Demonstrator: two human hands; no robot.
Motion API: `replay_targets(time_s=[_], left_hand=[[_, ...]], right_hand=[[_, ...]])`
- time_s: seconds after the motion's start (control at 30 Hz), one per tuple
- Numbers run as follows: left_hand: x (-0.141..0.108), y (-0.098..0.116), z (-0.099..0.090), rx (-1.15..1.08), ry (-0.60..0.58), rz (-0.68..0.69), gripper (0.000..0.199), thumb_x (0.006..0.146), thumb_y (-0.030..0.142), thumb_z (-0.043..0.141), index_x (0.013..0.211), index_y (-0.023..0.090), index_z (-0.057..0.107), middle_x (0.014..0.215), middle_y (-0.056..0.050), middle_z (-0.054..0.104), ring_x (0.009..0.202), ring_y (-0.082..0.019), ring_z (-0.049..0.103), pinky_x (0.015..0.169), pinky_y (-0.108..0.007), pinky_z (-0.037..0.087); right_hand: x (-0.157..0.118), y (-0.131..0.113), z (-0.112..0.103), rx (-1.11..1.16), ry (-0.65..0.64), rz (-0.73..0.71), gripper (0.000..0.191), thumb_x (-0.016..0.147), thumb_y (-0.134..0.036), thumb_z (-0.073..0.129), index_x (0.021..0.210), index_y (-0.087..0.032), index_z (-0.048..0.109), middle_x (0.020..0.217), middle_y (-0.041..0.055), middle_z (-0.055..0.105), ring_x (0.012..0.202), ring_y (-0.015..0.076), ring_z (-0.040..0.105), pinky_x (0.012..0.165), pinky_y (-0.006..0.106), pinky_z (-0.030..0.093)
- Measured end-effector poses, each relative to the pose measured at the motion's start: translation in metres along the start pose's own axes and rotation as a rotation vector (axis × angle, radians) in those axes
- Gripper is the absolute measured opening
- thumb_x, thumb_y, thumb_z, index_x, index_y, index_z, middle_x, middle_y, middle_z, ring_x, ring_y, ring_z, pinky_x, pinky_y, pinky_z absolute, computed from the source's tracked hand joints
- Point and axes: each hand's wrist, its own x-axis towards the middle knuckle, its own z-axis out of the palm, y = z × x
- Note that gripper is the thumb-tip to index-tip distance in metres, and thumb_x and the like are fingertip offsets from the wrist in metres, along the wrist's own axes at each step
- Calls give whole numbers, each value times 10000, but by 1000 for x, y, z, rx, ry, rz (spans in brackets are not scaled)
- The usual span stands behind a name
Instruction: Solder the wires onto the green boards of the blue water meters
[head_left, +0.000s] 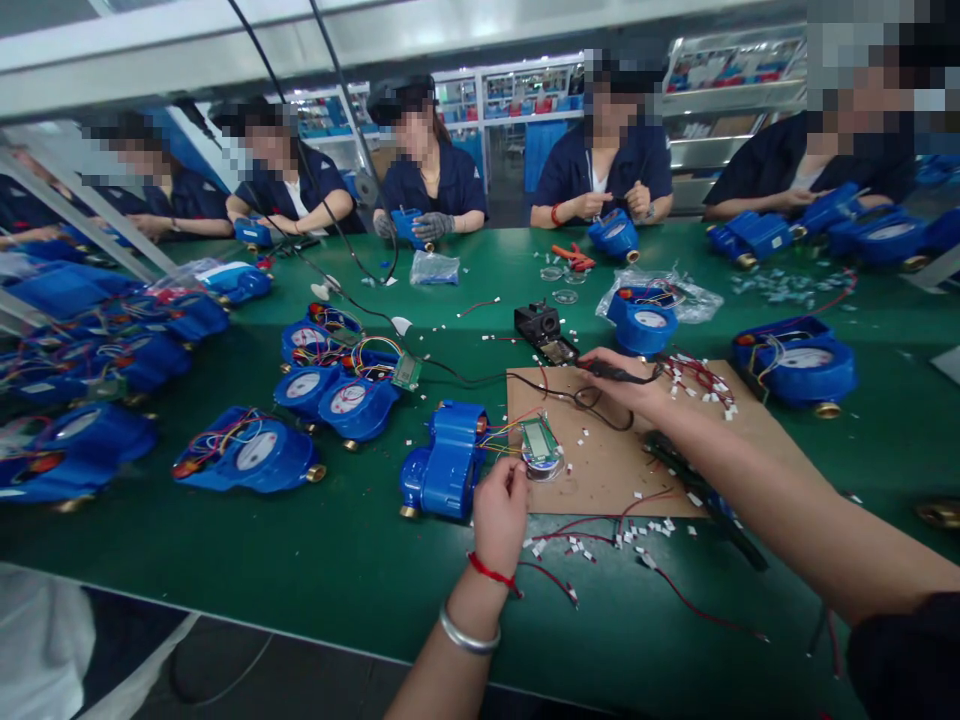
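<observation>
"Come in, what's the right hand up to?"

"Right hand (pixel 626 395), far side of the mat (pixel 600 440), and it's wrapped round the iron (pixel 609 370)! My fingers are closed on the dark handle, and its front end points left, right by the open black stand (pixel 536 325)."

"And the left?"

"Left hand (pixel 501 510) is down at the near edge of the board (pixel 537 438), fingers curled, thumb and fingertip drawn together. Am I pinching the board or the reel (pixel 546 472) under it? From here I cannot tell!"

"Where's that board exactly?"

"On top of the reel, at the left side of the mat, its small screen facing up. Red and yellow wires (pixel 499 436) run left from it to a blue meter (pixel 448 460), lying just beside the mat."

"What else is on the green table (pixel 360 560)?"

"Plenty! More meters (pixel 360 405) stand in a group to the left, one (pixel 802 360) sits off to the right. Red leads (pixel 697 380) with white plugs lie on the mat's far right corner, others spread on the near side. A long dark tool (pixel 705 500) slants beneath my right forearm."

"And across the table?"

"A row of people in dark blue, several with their hands at meters of their own!"
</observation>
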Motion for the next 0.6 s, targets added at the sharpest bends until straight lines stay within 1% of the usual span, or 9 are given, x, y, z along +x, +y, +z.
replay_targets(time_s=[0.07,0.13,0.17,0.27,0.33,0.4,0.5,0.6], left_hand=[[0,-1,0,-7,4,-1,217,896,331,423,866,182,578,727,-14,639,577,-109,579,532,-198,401],[0,-1,1,-23,7,-3,222,897,336,422,867,181,578,724,-15,640,579,-109,580,531,-196,404],[0,-1,1,-34,11,-4,220,897,336,424,873,180,577,723,-15,640,581,-108,580,532,-196,405],[0,-1,1,-66,17,0,206,893,333,433,893,180,570,708,-9,634,569,-104,569,525,-192,404],[0,-1,2,-76,10,3,205,891,334,434,886,180,569,685,-2,624,542,-98,550,507,-188,397],[0,-2,2,-80,2,4,208,889,336,434,869,179,569,667,3,616,523,-94,537,492,-184,392],[0,-3,3,-95,1,5,204,882,338,440,869,176,563,668,3,612,523,-95,540,480,-180,396],[0,-3,3,-126,-6,4,209,878,346,442,866,171,556,663,4,604,510,-93,535,463,-178,404]], right_hand=[[-11,-3,-8,-99,-32,-46,252,591,-133,744,813,-238,688,829,-11,681,777,163,590,718,259,483],[-17,-5,-13,-114,-7,-60,243,628,-184,738,860,-230,681,825,0,681,742,158,593,672,253,486],[-18,-5,-14,-42,41,-27,229,652,-211,728,875,-221,674,801,4,680,704,148,594,631,240,485],[-9,-1,-12,315,240,181,138,753,-288,653,843,-184,643,693,18,661,566,107,572,496,196,453],[2,5,-5,452,320,281,144,821,-309,575,796,-172,613,689,38,660,544,98,573,453,184,445],[13,11,5,482,347,329,161,861,-293,517,771,-177,582,704,54,667,557,104,592,443,187,463],[23,20,17,526,375,393,124,870,-226,506,761,-186,548,682,55,667,577,115,619,468,203,506],[24,21,17,555,401,418,91,847,-183,541,757,-171,531,637,43,651,572,114,629,504,207,532]])
